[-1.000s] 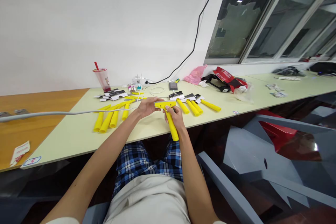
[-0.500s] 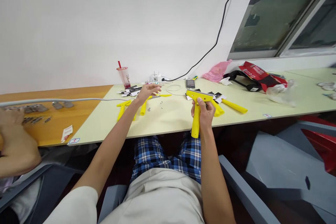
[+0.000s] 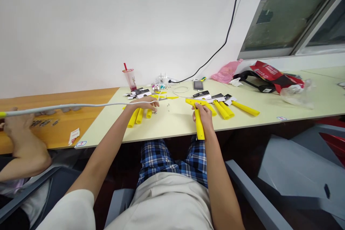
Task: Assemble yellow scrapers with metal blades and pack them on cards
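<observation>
My right hand (image 3: 204,113) is wrapped around the neck of a yellow scraper (image 3: 199,129), a T-shaped tool held upright near the table's front edge. My left hand (image 3: 147,103) reaches low over the table, fingers bent downward and slightly apart, with nothing visible in them. Just under its fingertips lie small metal screws (image 3: 155,112); a few more small metal pieces (image 3: 168,105) lie to the right. Several yellow handles (image 3: 132,119) rest beside and partly beneath my left hand. More yellow scrapers (image 3: 222,110) with black-and-white cards lie right of my right hand.
A grey cable (image 3: 81,106) crosses in front of my left wrist. Toward the wall stand a drink cup (image 3: 130,79) with a red straw, a power strip (image 3: 161,79) and a small grey device (image 3: 198,85). Bags (image 3: 269,75) lie at right. Another person's arm (image 3: 27,140) is at left.
My left hand has come down and left to the small screws. The scraper in my right hand has tipped, its head now turned more edge-on. The grey cable has shifted right.
</observation>
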Tool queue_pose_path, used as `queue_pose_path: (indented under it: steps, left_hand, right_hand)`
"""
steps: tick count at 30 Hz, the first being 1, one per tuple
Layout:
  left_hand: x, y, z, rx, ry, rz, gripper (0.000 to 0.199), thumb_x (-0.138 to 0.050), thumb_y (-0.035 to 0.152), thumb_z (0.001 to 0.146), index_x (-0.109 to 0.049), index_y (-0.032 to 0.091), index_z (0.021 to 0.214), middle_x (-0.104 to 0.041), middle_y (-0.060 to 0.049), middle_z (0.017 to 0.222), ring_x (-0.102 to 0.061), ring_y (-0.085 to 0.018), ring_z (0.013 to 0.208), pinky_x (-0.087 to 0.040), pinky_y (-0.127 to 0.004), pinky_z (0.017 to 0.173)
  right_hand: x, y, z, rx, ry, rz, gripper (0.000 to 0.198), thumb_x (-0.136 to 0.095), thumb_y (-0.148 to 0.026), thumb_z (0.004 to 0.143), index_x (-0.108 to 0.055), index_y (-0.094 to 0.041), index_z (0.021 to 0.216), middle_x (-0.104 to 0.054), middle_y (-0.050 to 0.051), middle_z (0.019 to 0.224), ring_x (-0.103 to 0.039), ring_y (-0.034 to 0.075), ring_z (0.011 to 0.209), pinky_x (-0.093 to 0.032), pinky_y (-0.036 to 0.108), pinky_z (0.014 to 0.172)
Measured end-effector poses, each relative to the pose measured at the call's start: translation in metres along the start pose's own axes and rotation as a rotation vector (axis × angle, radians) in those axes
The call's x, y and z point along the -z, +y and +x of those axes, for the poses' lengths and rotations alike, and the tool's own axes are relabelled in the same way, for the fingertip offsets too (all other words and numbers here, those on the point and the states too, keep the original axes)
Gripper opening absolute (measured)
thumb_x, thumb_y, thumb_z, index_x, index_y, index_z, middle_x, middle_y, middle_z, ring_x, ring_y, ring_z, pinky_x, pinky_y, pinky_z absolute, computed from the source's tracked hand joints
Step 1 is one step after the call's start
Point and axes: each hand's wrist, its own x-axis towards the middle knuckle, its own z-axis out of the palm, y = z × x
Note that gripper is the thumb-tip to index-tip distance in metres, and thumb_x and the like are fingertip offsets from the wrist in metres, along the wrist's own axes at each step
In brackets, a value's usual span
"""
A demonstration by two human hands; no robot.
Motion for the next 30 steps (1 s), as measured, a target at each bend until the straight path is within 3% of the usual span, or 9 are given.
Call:
queue_pose_path:
  steps: [5, 10, 18, 22, 26, 30]
  left_hand:
    - [0.009, -0.003, -0.006, -0.066, -0.035, -0.020, 0.026, -0.093, 0.030, 0.067, -0.088, 0.027, 0.092, -0.083, -0.006, 0.096, -0.073, -0.025, 0.088, -0.050, -0.028, 0.076]
    - [0.009, 0.001, -0.002, -0.027, -0.108, 0.029, 0.030, -0.092, 0.021, 0.061, -0.089, 0.028, 0.090, -0.083, -0.006, 0.097, -0.073, -0.025, 0.087, -0.051, -0.028, 0.074]
    - [-0.001, 0.000, 0.008, -0.082, -0.154, 0.049, 0.021, -0.092, 0.028, 0.067, -0.090, 0.031, 0.088, -0.083, -0.005, 0.093, -0.072, -0.025, 0.084, -0.049, -0.030, 0.072]
    - [0.002, -0.005, 0.013, -0.079, -0.176, 0.078, 0.019, -0.093, 0.031, 0.068, -0.090, 0.031, 0.086, -0.083, -0.004, 0.089, -0.074, -0.024, 0.083, -0.049, -0.030, 0.073]
    - [0.002, -0.007, 0.014, -0.036, -0.132, 0.029, 0.020, -0.097, 0.030, 0.064, -0.088, 0.029, 0.082, -0.082, -0.004, 0.083, -0.074, -0.024, 0.076, -0.050, -0.032, 0.071]
    - [0.002, -0.010, 0.015, -0.054, -0.102, -0.014, 0.023, -0.099, 0.029, 0.059, -0.087, 0.029, 0.079, -0.080, -0.004, 0.078, -0.073, -0.024, 0.072, -0.051, -0.031, 0.069]
  right_hand:
    - [0.000, -0.001, 0.000, -0.033, -0.007, -0.027, 0.046, -0.090, -0.059, 0.077, -0.065, -0.021, 0.075, -0.057, -0.003, 0.048, -0.049, 0.011, 0.036, -0.037, 0.022, 0.033]
    - [0.002, 0.003, 0.003, -0.015, -0.017, -0.015, 0.044, -0.091, -0.058, 0.076, -0.067, -0.021, 0.074, -0.065, 0.000, 0.057, -0.050, 0.010, 0.037, -0.038, 0.023, 0.032]
    - [0.002, 0.003, 0.001, -0.009, -0.037, -0.049, 0.043, -0.088, -0.057, 0.080, -0.065, -0.021, 0.075, -0.063, -0.001, 0.057, -0.051, 0.010, 0.038, -0.038, 0.023, 0.034]
    - [0.003, 0.004, 0.003, 0.001, -0.035, -0.039, 0.044, -0.087, -0.057, 0.080, -0.063, -0.021, 0.074, -0.073, 0.002, 0.072, -0.052, 0.008, 0.039, -0.038, 0.023, 0.034]
    - [0.003, 0.004, 0.003, 0.008, -0.033, -0.036, 0.044, -0.088, -0.056, 0.078, -0.064, -0.020, 0.072, -0.077, 0.006, 0.085, -0.053, 0.007, 0.039, -0.038, 0.024, 0.033]
    - [0.002, 0.003, 0.001, 0.001, -0.036, -0.034, 0.045, -0.089, -0.057, 0.078, -0.064, -0.020, 0.073, -0.076, 0.005, 0.081, -0.053, 0.008, 0.039, -0.039, 0.024, 0.033]
